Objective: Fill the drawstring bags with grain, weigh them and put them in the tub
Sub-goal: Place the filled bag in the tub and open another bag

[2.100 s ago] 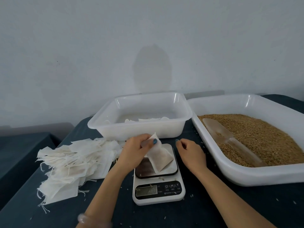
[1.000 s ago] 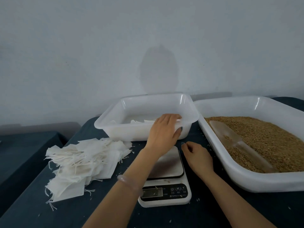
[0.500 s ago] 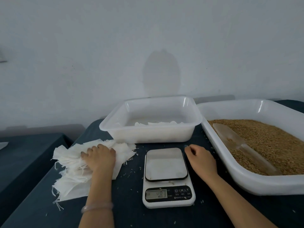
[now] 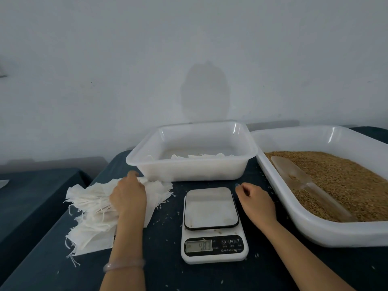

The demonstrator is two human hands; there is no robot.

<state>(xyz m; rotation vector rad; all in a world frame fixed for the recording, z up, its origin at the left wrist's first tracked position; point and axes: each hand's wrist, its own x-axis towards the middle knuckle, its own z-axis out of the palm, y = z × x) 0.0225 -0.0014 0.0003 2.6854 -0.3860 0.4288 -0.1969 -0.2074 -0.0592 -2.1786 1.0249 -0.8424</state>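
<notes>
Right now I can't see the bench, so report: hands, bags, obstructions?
Left hand on the empty-bag pile, grip hidden; right hand idle, holding nothing. No bag on the scale; some bags in the tub. Nothing in the way.

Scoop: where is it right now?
Head view, right side: the scoop lies on the grain in the large white tray, near its left wall, right of the scale.

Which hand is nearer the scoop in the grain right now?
Right. The right hand sits between the scale and the grain tray holding the scoop. The left hand is on the empty bags, beyond the scale.
</notes>
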